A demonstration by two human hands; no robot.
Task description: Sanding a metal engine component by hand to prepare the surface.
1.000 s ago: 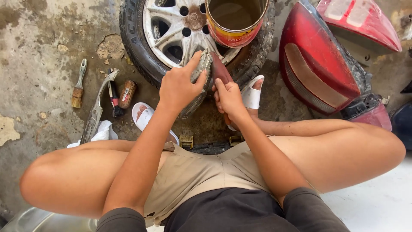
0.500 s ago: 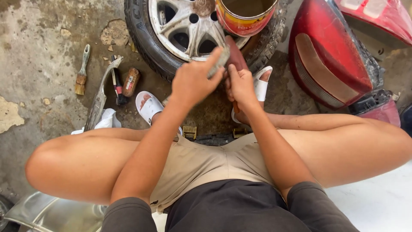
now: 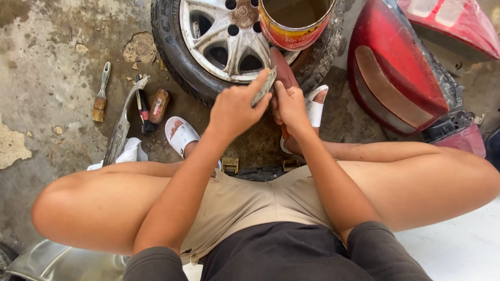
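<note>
Sandpaper piece [image 3: 264,86] pinched, hands [image 3: 263,106] raised together

Paintbrush [image 3: 100,94] on concrete — wheel [image 3: 229,44], tin can [image 3: 295,23], red tail-lamp [image 3: 396,78].

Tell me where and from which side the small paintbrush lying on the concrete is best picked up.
Judging by its pose, grip the paintbrush by its slim handle, the far end, coming from above. It lies flat on the concrete floor with bristles toward the person, and the handle has open space on both sides.
</note>
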